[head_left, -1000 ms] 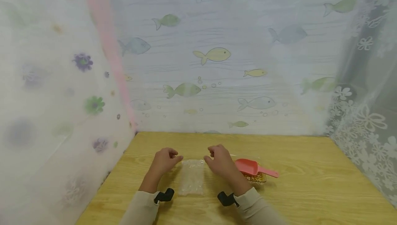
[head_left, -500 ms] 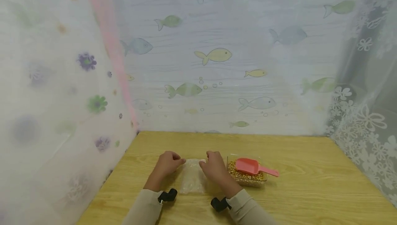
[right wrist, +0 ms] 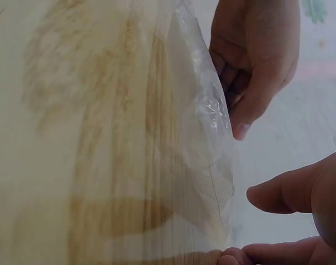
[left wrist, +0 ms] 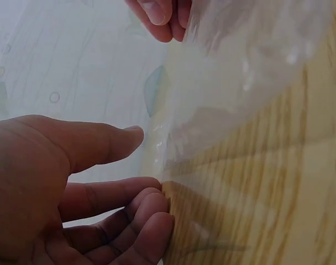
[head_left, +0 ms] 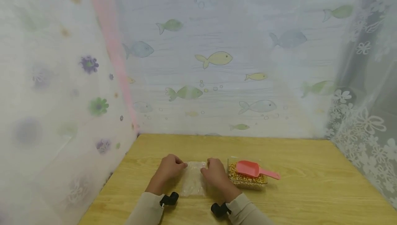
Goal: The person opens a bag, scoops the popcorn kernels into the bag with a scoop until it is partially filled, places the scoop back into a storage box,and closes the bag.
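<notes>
Now the left hand and right hand, each grip wide, have been brought closer to the clear, flat plastic bag on the wood-grain surface; its far edge seems reachable. Alongside, blocking nothing, a pink plastic scoop is propped on yellow kernels in a clear rectangular container.

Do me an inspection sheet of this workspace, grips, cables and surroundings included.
Surface: wood-grain tabletop
Job's thing: clear plastic bag on the tabletop
Other items: red scoop on corn kernels in a clear rectangular container
Clutter: nothing seen
Left grip: at the bag's far left corner, thumb and forefinger apart
Right grip: at its far right corner, thumb and forefinger apart
Cables: nothing seen
Surroundings: fish-print curtain behind, flower-print curtain on the left
</notes>
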`<state>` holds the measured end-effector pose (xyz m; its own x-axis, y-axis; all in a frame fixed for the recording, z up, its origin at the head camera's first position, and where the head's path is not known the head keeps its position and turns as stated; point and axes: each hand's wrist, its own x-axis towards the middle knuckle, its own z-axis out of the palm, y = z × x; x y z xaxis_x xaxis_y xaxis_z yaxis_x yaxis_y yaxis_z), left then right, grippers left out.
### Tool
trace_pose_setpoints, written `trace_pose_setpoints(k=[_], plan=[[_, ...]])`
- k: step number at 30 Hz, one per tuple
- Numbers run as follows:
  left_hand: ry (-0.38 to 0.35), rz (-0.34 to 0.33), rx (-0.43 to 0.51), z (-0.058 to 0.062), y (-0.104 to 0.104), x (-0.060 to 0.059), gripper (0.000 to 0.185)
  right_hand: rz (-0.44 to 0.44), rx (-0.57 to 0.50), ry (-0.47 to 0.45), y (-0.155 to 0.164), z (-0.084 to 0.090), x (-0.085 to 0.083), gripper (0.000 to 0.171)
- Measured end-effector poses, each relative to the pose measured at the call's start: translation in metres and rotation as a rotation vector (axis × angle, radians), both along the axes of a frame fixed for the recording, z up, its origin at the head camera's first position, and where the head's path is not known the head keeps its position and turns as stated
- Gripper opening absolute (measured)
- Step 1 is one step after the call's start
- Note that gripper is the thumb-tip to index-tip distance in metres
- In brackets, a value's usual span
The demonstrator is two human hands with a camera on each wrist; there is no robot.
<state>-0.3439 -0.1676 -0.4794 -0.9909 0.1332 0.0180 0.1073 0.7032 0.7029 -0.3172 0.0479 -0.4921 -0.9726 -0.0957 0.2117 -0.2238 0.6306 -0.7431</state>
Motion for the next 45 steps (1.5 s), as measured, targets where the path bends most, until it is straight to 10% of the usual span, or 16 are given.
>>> trace_pose_setpoints(k=[18,26,45], plan=[[0.012,0.033,0.068,-0.006,-0.007,-0.01,0.017,-0.009,-0.095,-0.027,0.001,0.0,0.004,0.016],[0.017,0.043,0.119,-0.01,-0.01,-0.009,0.016,-0.082,-0.228,-0.087,-0.001,-0.007,0.004,0.043],[-0.115,0.014,0.477,-0.018,-0.022,-0.015,0.021,-0.11,-0.357,-0.04,-0.003,-0.004,0.009,0.033]])
